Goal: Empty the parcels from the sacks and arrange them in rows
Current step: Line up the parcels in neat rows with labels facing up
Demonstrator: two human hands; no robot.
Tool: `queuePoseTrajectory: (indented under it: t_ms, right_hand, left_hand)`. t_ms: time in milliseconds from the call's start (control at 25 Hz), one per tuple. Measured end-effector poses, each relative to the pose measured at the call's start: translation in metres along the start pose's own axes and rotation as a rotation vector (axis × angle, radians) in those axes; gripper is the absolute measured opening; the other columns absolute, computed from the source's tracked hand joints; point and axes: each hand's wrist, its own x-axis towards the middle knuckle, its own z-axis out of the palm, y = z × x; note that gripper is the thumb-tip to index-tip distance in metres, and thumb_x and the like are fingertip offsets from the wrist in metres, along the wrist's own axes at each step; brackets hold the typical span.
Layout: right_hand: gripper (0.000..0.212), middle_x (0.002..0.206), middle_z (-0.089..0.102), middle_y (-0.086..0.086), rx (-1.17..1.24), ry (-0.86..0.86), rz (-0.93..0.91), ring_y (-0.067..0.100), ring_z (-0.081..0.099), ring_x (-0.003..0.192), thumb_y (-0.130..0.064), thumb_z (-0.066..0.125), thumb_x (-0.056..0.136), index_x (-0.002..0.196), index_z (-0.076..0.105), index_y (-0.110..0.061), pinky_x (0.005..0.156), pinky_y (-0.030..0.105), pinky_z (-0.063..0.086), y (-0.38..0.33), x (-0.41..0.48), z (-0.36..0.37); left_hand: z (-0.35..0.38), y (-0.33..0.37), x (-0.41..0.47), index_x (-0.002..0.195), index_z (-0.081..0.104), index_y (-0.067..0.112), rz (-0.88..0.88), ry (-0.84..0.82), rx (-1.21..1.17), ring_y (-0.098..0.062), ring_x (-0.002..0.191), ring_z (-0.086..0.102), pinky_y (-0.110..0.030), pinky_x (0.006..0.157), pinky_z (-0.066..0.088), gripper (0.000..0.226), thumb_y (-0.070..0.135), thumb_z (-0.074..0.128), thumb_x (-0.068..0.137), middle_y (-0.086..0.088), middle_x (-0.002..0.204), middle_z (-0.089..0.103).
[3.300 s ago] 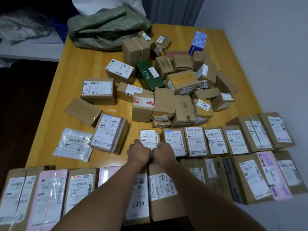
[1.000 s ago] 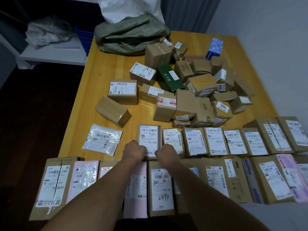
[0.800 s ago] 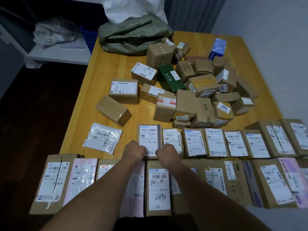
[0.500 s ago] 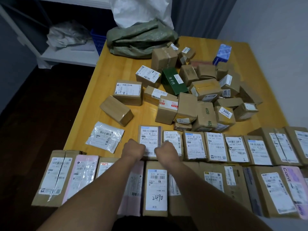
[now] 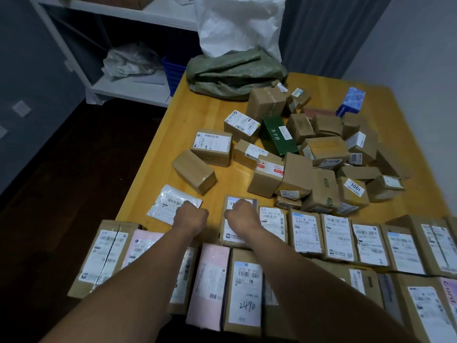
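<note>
Your right hand (image 5: pixel 241 215) sat knuckles-up on the labelled box (image 5: pixel 232 237) at the left end of the second row (image 5: pixel 338 237). The fingers were tucked under, so I couldn't tell if you were gripping it or just pressing it into line. Your left hand (image 5: pixel 191 217) was bunched the same way just beside it, over the near corner of the clear poly mailer (image 5: pixel 168 203). It looked like it was touching, but pinched or not, can't say.

That end box sat snug against its neighbour, with the row running off to the right, labels up. Nearest you was the front row (image 5: pixel 146 253) of longer parcels, a couple of them pink, plus the one with 2490 (image 5: pixel 244 293) scrawled on it.

Further out, the loose heap (image 5: pixel 321 157) of brown cartons was unsorted mid-table, with a dark green box (image 5: pixel 278 136) and a blue box (image 5: pixel 351 101) mixed in. A plain carton (image 5: pixel 194 170) lay apart on the left. Past that, the green woven sack (image 5: pixel 235 73) was slumped on the wooden table (image 5: pixel 197 112), with the white sack (image 5: pixel 237 26) upright behind it.

My read is you were mid-way, growing the second row leftward, with the mailer next. It's thin and floppy, so you'd want a proper pinch on an edge, then lay it label-up in the gap beside the end box. After that, the heap.
</note>
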Motion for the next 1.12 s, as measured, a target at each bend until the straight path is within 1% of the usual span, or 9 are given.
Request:
queuePoseTrajectory:
  t_ms: [120, 240, 400, 520, 640, 800, 960, 1040, 1120]
  right_hand:
    - [0.029, 0.11, 0.058, 0.01, -0.008, 0.03, -0.01, 0.03, 0.059, 0.098, -0.023, 0.061, 0.088, 0.113, 0.052, -0.012, 0.07, 0.033, 0.047, -0.021, 0.013, 0.021]
    - [0.046, 0.125, 0.05, 0.015, -0.036, 0.084, 0.005, 0.035, 0.054, 0.112, -0.023, 0.066, 0.088, 0.127, 0.046, -0.008, 0.086, 0.039, 0.048, -0.047, 0.029, 0.05]
    - [0.071, 0.136, 0.041, 0.015, -0.171, 0.25, -0.061, 0.038, 0.045, 0.124, -0.023, 0.072, 0.08, 0.14, 0.037, -0.009, 0.103, 0.049, 0.044, -0.079, 0.064, 0.088]
    - [0.087, 0.151, 0.028, 0.016, -0.3, 0.324, -0.132, 0.036, 0.031, 0.136, -0.023, 0.076, 0.077, 0.148, 0.027, -0.009, 0.108, 0.05, 0.041, -0.093, 0.091, 0.106]
    - [0.093, 0.152, 0.031, 0.018, -0.507, 0.376, -0.203, 0.036, 0.029, 0.141, -0.024, 0.08, 0.076, 0.149, 0.025, -0.008, 0.108, 0.051, 0.043, -0.094, 0.111, 0.118]
    - [0.091, 0.141, 0.039, 0.017, -0.58, 0.408, -0.213, 0.033, 0.036, 0.131, -0.024, 0.079, 0.078, 0.15, 0.026, -0.007, 0.103, 0.042, 0.046, -0.096, 0.125, 0.112]
    - [0.101, 0.134, 0.037, 0.017, -0.489, 0.434, -0.326, 0.033, 0.033, 0.123, -0.052, 0.075, 0.074, 0.15, 0.03, -0.004, 0.101, 0.04, 0.039, -0.107, 0.119, 0.096]
    - [0.102, 0.131, 0.04, 0.018, -0.472, 0.497, -0.388, 0.034, 0.034, 0.121, -0.064, 0.061, 0.071, 0.147, 0.035, -0.001, 0.098, 0.04, 0.039, -0.108, 0.112, 0.091]
    - [0.092, 0.127, 0.044, 0.018, -0.499, 0.547, -0.455, 0.033, 0.038, 0.117, -0.056, 0.066, 0.071, 0.142, 0.042, -0.003, 0.092, 0.04, 0.043, -0.105, 0.108, 0.085]
  left_hand:
    - [-0.016, -0.009, 0.025, 0.099, 0.06, 0.0, 0.017, -0.021, 0.036, -0.039, 0.097, 0.062, -0.033, 0.067, 0.042, 0.026, 0.018, 0.056, 0.079, -0.022, 0.107, 0.065]
    - [-0.028, -0.024, 0.062, 0.084, 0.061, 0.006, 0.029, -0.088, 0.126, -0.039, 0.097, 0.063, -0.039, 0.077, 0.049, 0.017, 0.019, 0.053, 0.077, -0.022, 0.105, 0.068]
    - [-0.034, -0.044, 0.1, 0.116, 0.064, 0.009, 0.111, -0.232, 0.401, -0.032, 0.119, 0.057, -0.04, 0.1, 0.046, 0.029, 0.022, 0.052, 0.094, -0.01, 0.124, 0.064]
    - [-0.033, -0.054, 0.125, 0.114, 0.066, 0.01, 0.164, -0.274, 0.465, -0.033, 0.118, 0.058, -0.035, 0.097, 0.045, 0.028, 0.025, 0.05, 0.095, -0.012, 0.118, 0.063]
    - [-0.039, -0.058, 0.147, 0.113, 0.067, 0.012, 0.247, -0.233, 0.566, -0.03, 0.112, 0.061, -0.035, 0.095, 0.048, 0.033, 0.031, 0.05, 0.091, -0.012, 0.115, 0.065]
    - [-0.046, -0.048, 0.173, 0.136, 0.051, 0.02, 0.248, -0.219, 0.653, -0.033, 0.128, 0.045, -0.041, 0.104, 0.041, 0.052, 0.039, 0.053, 0.089, -0.012, 0.136, 0.048]
    - [-0.051, -0.026, 0.19, 0.136, 0.048, 0.018, 0.176, -0.14, 0.546, -0.032, 0.13, 0.04, -0.046, 0.102, 0.042, 0.049, 0.029, 0.055, 0.088, -0.008, 0.134, 0.043]
    - [-0.049, -0.016, 0.204, 0.129, 0.054, 0.009, 0.28, -0.159, 0.534, -0.037, 0.128, 0.044, -0.045, 0.102, 0.043, 0.043, 0.018, 0.054, 0.087, -0.013, 0.131, 0.048]
    - [-0.05, -0.006, 0.213, 0.127, 0.056, 0.007, 0.443, -0.17, 0.406, -0.035, 0.122, 0.051, -0.045, 0.101, 0.044, 0.04, 0.017, 0.052, 0.088, -0.013, 0.127, 0.055]
